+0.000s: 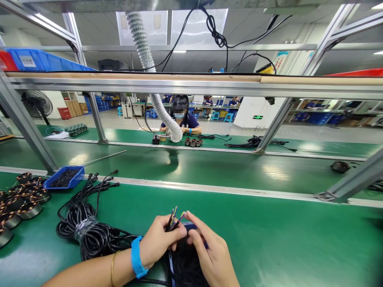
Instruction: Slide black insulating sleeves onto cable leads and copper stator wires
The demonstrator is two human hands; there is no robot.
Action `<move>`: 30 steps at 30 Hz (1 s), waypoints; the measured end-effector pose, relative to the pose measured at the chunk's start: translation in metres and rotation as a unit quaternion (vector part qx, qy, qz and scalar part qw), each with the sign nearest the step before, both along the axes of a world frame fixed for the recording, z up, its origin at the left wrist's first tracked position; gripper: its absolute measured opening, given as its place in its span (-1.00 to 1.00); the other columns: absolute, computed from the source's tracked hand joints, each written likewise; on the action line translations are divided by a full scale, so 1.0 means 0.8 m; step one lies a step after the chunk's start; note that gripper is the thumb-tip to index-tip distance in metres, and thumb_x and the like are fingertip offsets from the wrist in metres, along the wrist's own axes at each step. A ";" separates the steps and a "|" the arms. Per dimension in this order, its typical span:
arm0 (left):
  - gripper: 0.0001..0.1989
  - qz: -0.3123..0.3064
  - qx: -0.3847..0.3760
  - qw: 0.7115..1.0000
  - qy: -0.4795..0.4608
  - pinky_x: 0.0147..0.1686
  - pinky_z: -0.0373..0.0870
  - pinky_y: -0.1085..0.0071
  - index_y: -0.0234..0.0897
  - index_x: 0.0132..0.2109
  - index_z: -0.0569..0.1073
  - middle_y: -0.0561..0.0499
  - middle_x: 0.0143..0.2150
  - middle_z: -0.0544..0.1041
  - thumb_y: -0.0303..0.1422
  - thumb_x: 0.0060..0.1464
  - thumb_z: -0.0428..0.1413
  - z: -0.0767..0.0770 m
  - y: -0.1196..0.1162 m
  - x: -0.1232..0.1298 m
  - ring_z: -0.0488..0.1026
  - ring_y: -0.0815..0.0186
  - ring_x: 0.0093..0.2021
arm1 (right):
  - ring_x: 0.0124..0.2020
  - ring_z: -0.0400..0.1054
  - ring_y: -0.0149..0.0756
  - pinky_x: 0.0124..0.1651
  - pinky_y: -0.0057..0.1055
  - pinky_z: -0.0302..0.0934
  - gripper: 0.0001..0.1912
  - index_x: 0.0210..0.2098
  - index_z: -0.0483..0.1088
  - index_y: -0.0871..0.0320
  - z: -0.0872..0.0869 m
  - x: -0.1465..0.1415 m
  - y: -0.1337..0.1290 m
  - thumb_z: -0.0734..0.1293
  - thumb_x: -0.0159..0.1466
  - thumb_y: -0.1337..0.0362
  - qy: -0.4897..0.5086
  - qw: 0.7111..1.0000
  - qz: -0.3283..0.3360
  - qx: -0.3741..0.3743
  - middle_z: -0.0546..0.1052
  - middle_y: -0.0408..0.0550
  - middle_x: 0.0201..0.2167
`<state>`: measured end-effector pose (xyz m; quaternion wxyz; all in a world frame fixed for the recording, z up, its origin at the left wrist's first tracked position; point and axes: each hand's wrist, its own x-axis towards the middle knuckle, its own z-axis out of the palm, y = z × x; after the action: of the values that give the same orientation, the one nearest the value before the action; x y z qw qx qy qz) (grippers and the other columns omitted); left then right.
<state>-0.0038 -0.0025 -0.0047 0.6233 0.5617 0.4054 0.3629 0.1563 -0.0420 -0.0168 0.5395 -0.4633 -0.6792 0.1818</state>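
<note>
Your left hand grips slim black cables with coloured wire tips; your right hand adjoins them, grasp unclear.

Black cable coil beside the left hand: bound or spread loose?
Bound: a clear wrap binds the middle of the cable coil, gathering its loops. The connector ends fan out on the green bench.

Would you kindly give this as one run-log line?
left hand: holding cable ends | right hand: fingertips near them, contact unclear | leftward: cable bundle, blue tray
</note>
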 end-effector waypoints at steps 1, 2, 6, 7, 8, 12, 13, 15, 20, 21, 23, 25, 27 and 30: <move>-0.65 0.004 0.003 1.000 -0.003 -0.58 0.07 0.48 -0.32 -0.39 0.43 0.15 -0.60 0.32 -0.09 -0.04 0.23 0.000 0.000 0.000 0.19 0.46 -0.63 | -0.52 0.47 -0.40 -0.44 -0.56 0.38 -0.74 -0.04 0.53 0.11 0.003 -0.001 0.001 0.32 0.34 0.20 0.004 1.000 -0.005 -0.019 0.65 -0.02 -0.26; -0.68 0.006 0.004 1.000 -0.007 -0.57 0.08 0.48 -0.32 -0.37 0.44 0.16 -0.60 0.31 -0.12 -0.03 0.22 0.000 0.000 -0.001 0.21 0.45 -0.62 | -0.51 0.45 -0.39 -0.47 -0.56 0.35 -0.78 -0.14 0.55 0.12 0.005 -0.002 0.002 0.33 0.32 0.17 0.010 0.999 -0.007 -0.040 0.63 -0.03 -0.31; -0.78 0.008 0.004 0.999 -0.035 -0.50 0.20 0.47 -0.33 -0.32 0.47 0.13 -0.51 0.39 -0.29 -0.11 0.25 -0.001 -0.001 0.000 0.30 0.44 -0.57 | -0.44 0.43 -0.32 -0.44 -0.50 0.31 -0.71 -0.35 0.53 0.14 0.003 -0.002 0.006 0.34 0.29 0.04 0.075 0.989 0.022 -0.128 0.55 -0.04 -0.40; -0.79 0.012 0.004 0.999 -0.039 -0.48 0.23 0.47 -0.33 -0.32 0.48 0.12 -0.47 0.42 -0.32 -0.13 0.26 -0.002 -0.002 0.000 0.32 0.44 -0.56 | -0.40 0.44 -0.29 -0.42 -0.49 0.32 -0.68 -0.35 0.53 0.14 0.002 -0.002 0.007 0.35 0.27 0.01 0.098 0.984 0.030 -0.149 0.55 -0.02 -0.38; -0.79 0.014 0.003 0.999 -0.041 -0.47 0.24 0.46 -0.34 -0.32 0.48 0.11 -0.45 0.44 -0.34 -0.14 0.26 -0.003 -0.002 0.001 0.33 0.44 -0.55 | -0.38 0.45 -0.27 -0.41 -0.47 0.32 -0.66 -0.35 0.53 0.15 0.000 -0.003 0.008 0.37 0.25 -0.02 0.119 0.978 0.038 -0.167 0.54 -0.01 -0.37; -0.75 0.018 -0.016 0.998 -0.055 -0.46 0.27 0.47 -0.34 -0.30 0.45 0.11 -0.47 0.45 -0.34 -0.14 0.30 -0.006 -0.002 0.001 0.38 0.42 -0.53 | -0.46 0.37 -0.33 -0.46 -0.47 0.26 -0.60 -0.39 0.49 0.17 -0.003 -0.003 0.011 0.42 0.17 -0.08 0.166 0.958 0.062 -0.226 0.54 -0.03 -0.40; -0.73 0.022 -0.020 0.997 -0.065 -0.47 0.27 0.47 -0.32 -0.30 0.43 0.11 -0.45 0.46 -0.34 -0.15 0.31 -0.007 -0.002 0.001 0.39 0.42 -0.53 | -0.47 0.36 -0.34 -0.46 -0.47 0.26 -0.59 -0.37 0.48 0.17 -0.002 -0.003 0.012 0.44 0.14 -0.08 0.173 0.954 0.067 -0.237 0.54 -0.04 -0.41; -0.68 0.031 -0.016 0.996 -0.082 -0.48 0.29 0.48 -0.28 -0.31 0.36 0.11 -0.40 0.47 -0.34 -0.17 0.34 -0.007 0.000 0.000 0.42 0.42 -0.52 | -0.45 0.36 -0.33 -0.46 -0.46 0.27 -0.58 -0.32 0.48 0.17 -0.001 -0.002 0.014 0.46 0.11 -0.09 0.185 0.947 0.076 -0.252 0.55 -0.03 -0.40; -0.63 0.020 0.006 0.998 -0.065 -0.54 0.25 0.54 -0.25 -0.34 0.28 0.14 -0.41 0.45 -0.35 -0.16 0.35 -0.004 0.000 -0.004 0.45 0.43 -0.52 | -0.49 0.35 -0.36 -0.44 -0.46 0.29 -0.62 -0.38 0.47 0.18 0.008 -0.007 0.014 0.44 0.13 -0.05 0.191 0.939 0.091 -0.270 0.54 -0.06 -0.43; -0.63 0.008 0.004 0.998 -0.060 -0.55 0.24 0.55 -0.24 -0.35 0.27 0.15 -0.43 0.45 -0.35 -0.16 0.35 -0.002 -0.001 -0.005 0.45 0.43 -0.52 | -0.51 0.34 -0.38 -0.45 -0.47 0.27 -0.64 -0.41 0.45 0.18 0.012 -0.007 0.011 0.44 0.13 -0.03 0.188 0.937 0.100 -0.277 0.52 -0.10 -0.48; -0.61 -0.031 -0.005 0.998 -0.053 -0.57 0.23 0.56 -0.24 -0.35 0.26 0.16 -0.45 0.43 -0.33 -0.16 0.36 0.005 -0.008 -0.010 0.45 0.43 -0.53 | -0.53 0.34 -0.38 -0.45 -0.48 0.26 -0.68 -0.41 0.43 0.16 0.024 0.000 0.001 0.43 0.15 0.01 0.163 0.929 0.153 -0.294 0.50 -0.15 -0.53; -0.60 -0.078 -0.018 0.995 -0.056 -0.59 0.21 0.57 -0.25 -0.30 0.30 0.13 -0.43 0.45 -0.29 -0.15 0.37 0.012 -0.020 -0.019 0.46 0.42 -0.53 | -0.43 0.42 -0.32 -0.35 -0.44 0.31 -0.72 -0.29 0.50 0.13 0.038 0.015 -0.009 0.46 0.13 0.07 0.101 0.921 0.234 -0.294 0.57 -0.12 -0.44; -0.56 -0.126 -0.050 0.989 -0.060 -0.60 0.19 0.56 -0.26 -0.22 0.34 0.09 -0.38 0.48 -0.23 -0.15 0.39 0.014 -0.037 -0.029 0.46 0.40 -0.52 | -0.26 0.47 -0.22 -0.18 -0.36 0.35 -0.68 -0.13 0.53 0.08 0.044 0.034 -0.012 0.45 0.15 0.11 0.033 0.933 0.252 -0.257 0.61 -0.07 -0.27; -0.51 -0.168 -0.100 0.979 -0.055 -0.46 0.27 0.55 -0.26 -0.24 0.37 0.08 -0.37 0.46 -0.19 -0.21 0.45 0.002 -0.065 -0.043 0.46 0.40 -0.42 | -0.07 0.46 -0.09 -0.04 -0.24 0.33 -0.64 -0.01 0.51 0.08 0.030 0.053 0.000 0.37 0.21 0.15 -0.086 0.979 0.047 -0.181 0.59 0.04 -0.09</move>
<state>-0.0384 -0.0546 -0.0029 0.7497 0.5356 0.3052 0.2407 0.1984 -0.0418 0.0069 0.3772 -0.5347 -0.6997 0.2867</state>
